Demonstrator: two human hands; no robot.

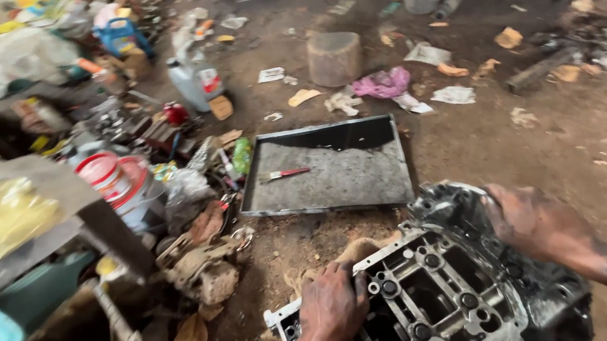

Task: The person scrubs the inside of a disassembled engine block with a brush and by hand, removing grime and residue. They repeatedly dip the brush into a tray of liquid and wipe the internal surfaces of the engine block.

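Head view, near edge first: one engine block [438, 290] sits on the dirt floor [535, 143] at about five o'clock, its lower end cut off by the frame and its far, dark end blurred. The left hand [334, 307] lies on the block's near rim, fingers [349, 272] curled over the edge and gripping it. The right hand [535, 227] grips the black far end, its fingertips hidden behind the metal. Toward twelve o'clock lies one shallow metal tray [385, 185] holding one red-handled brush [285, 173]. Farther off stands one wooden stump [334, 58]. At nine o'clock, the heap of cans and scrap is too jumbled to count.
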